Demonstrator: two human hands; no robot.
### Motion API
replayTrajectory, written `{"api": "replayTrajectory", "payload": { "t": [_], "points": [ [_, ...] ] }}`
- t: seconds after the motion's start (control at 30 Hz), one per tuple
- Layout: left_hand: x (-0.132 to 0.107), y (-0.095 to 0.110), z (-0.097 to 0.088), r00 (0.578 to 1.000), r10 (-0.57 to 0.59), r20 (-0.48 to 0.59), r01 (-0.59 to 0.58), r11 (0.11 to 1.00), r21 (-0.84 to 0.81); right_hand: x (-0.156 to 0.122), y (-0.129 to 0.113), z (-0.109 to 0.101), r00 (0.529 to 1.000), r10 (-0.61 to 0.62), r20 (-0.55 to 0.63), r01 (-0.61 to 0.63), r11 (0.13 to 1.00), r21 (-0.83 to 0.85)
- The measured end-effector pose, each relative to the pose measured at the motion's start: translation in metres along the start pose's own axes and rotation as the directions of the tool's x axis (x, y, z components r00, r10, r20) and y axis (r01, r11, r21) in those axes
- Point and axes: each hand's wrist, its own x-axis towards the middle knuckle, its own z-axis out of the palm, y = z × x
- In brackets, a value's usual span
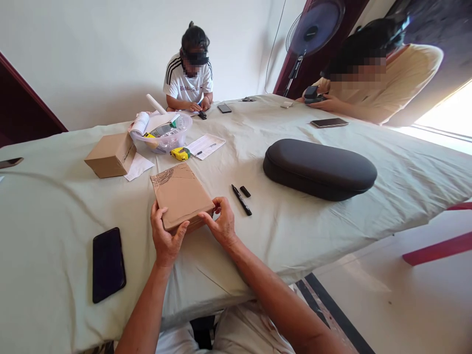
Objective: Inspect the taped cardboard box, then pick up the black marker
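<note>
A small brown cardboard box with black curved scribbles on its far left corner is on the cloth in front of me. My left hand grips its near left corner, thumb on the near side and fingers along the left side. At the near right corner, my right hand is closed on the box with the thumb along the top edge. To the right lies an uncapped black marker, its loose cap beside the tip end. The underside of the box is hidden.
Left lies a dark phone. A second cardboard box, a clear plastic basin of supplies and a yellow tape measure stand beyond. A black case is to the right. Two people sit across the table.
</note>
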Motion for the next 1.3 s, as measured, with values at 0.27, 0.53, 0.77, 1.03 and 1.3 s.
{"api": "replayTrajectory", "payload": {
  "t": [0.27,0.53,0.77,1.03,1.3],
  "points": [
    [-0.001,-0.005,-0.003,0.995,-0.104,0.001,0.103,0.990,-0.092,0.003,-0.004,-0.003,0.998,-0.028,0.065,0.019,0.991,0.132],
    [0.001,-0.004,-0.006,0.992,-0.123,0.020,0.125,0.985,-0.118,0.005,-0.001,-0.004,0.991,-0.017,0.133,-0.003,0.988,0.153],
    [0.003,-0.005,-0.007,0.995,-0.100,0.021,0.102,0.990,-0.095,0.008,0.001,-0.003,0.975,0.034,0.219,-0.051,0.996,0.072],
    [0.005,-0.005,-0.010,0.996,-0.084,0.019,0.085,0.992,-0.090,0.008,-0.001,-0.004,0.972,0.020,0.233,-0.041,0.995,0.085],
    [0.006,-0.002,-0.012,0.995,-0.096,0.018,0.098,0.989,-0.115,0.006,0.003,-0.005,0.972,-0.020,0.235,-0.009,0.993,0.118]
  ]
}}
